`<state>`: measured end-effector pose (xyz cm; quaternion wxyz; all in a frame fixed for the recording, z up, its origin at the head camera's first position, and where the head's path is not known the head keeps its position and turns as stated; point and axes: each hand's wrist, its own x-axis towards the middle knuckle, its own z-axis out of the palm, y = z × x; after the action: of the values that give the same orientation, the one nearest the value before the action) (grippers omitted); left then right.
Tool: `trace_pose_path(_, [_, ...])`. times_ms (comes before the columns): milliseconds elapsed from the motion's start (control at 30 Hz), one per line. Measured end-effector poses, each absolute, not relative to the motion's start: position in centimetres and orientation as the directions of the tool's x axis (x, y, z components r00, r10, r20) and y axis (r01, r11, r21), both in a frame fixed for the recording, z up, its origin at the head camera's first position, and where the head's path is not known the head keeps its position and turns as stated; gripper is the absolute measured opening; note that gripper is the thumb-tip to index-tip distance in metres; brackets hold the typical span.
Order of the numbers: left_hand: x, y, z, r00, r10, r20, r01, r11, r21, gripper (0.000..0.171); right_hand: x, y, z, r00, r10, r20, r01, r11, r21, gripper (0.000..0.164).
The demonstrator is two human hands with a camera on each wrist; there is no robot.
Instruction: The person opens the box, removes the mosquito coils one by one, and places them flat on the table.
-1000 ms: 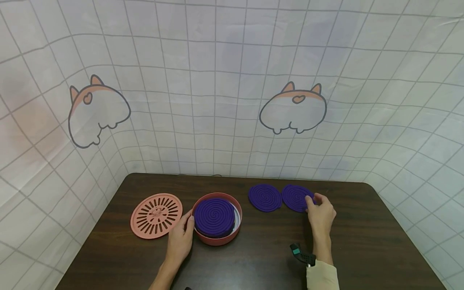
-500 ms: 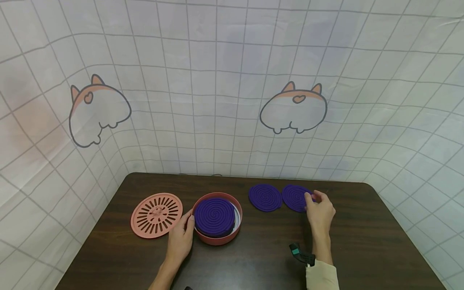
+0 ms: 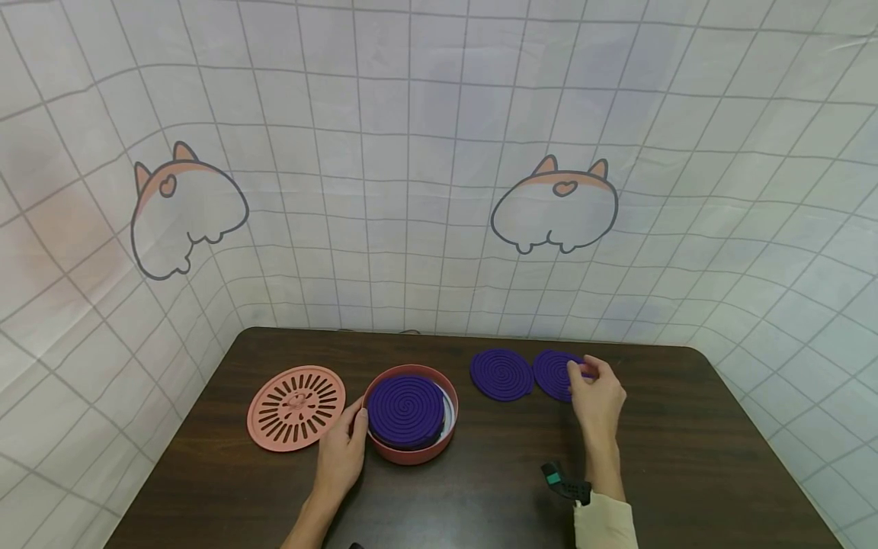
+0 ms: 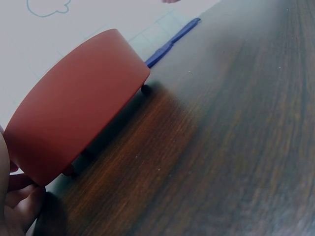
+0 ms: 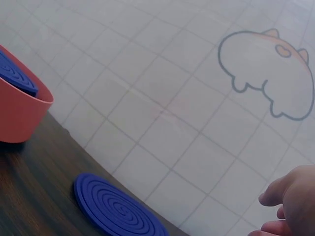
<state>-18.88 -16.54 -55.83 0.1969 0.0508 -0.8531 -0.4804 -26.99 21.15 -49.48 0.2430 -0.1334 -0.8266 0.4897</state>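
In the head view, my left hand [image 3: 340, 451] grips the side of a red round mosquito coil holder [image 3: 410, 457], thumb by the rim. Its fingers tuck under the lower edge in the left wrist view. Inside the holder a purple spiral mosquito coil [image 3: 406, 410] lies on top, with a white surface showing at its right side. My right hand [image 3: 598, 398] is over the right edge of another flat purple coil [image 3: 554, 375], fingers loosely bent. Nothing shows between thumb and fingers in the right wrist view; contact with the coil cannot be told.
A second loose purple coil [image 3: 501, 374] lies left of the first, edges nearly meeting. The pink slotted lid [image 3: 296, 409] rests left of the holder. Behind the dark wooden table [image 3: 480, 503] hangs a white gridded curtain [image 3: 370, 191].
My right hand has shifted slightly left, farther over the right-hand coil. The left hand, holder, lid and coils have stayed in place.
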Motion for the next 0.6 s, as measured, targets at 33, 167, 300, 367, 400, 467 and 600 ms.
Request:
trace_pose_path(33, [-18.9,-16.5,-55.8,-0.919,-0.278,0.281,0.096,0.532,0.841,0.038,-27.0,21.0,-49.5,-0.846,0.456,0.278,-0.025,0.486,-0.874,0.039])
trace_pose_path(167, [-19.0,-16.5,-55.8,-0.920,-0.279,0.277,0.091,0.535,0.840,0.037,-27.0,20.6,-49.4,-0.846,0.445,0.293,-0.046,0.488,-0.872,0.038])
trace_pose_path(300, [-18.9,-16.5,-55.7,-0.919,-0.278,0.279,0.091,0.538,0.838,0.038,-27.1,20.3,-49.3,-0.850,0.435,0.296,-0.058,0.483,-0.874,0.037])
trace_pose_path(367, [-18.9,-16.5,-55.7,-0.919,-0.277,0.280,0.092,0.540,0.836,0.038,-27.1,20.2,-49.3,-0.854,0.428,0.297,-0.066,0.478,-0.876,0.037])
trace_pose_path(400, [-18.9,-16.5,-55.7,-0.920,-0.277,0.278,0.091,0.538,0.838,0.038,-27.0,20.1,-49.2,-0.856,0.423,0.299,-0.070,0.477,-0.876,0.037])
trace_pose_path(467, [-18.8,-16.5,-55.6,-0.920,-0.279,0.276,0.091,0.534,0.840,0.038,-27.0,19.9,-49.1,-0.858,0.415,0.301,-0.079,0.473,-0.877,0.036])
trace_pose_path(600, [-18.8,-16.5,-55.6,-0.921,-0.276,0.275,0.093,0.530,0.843,0.038,-27.0,19.3,-48.8,-0.861,0.401,0.313,-0.098,0.473,-0.876,0.035])
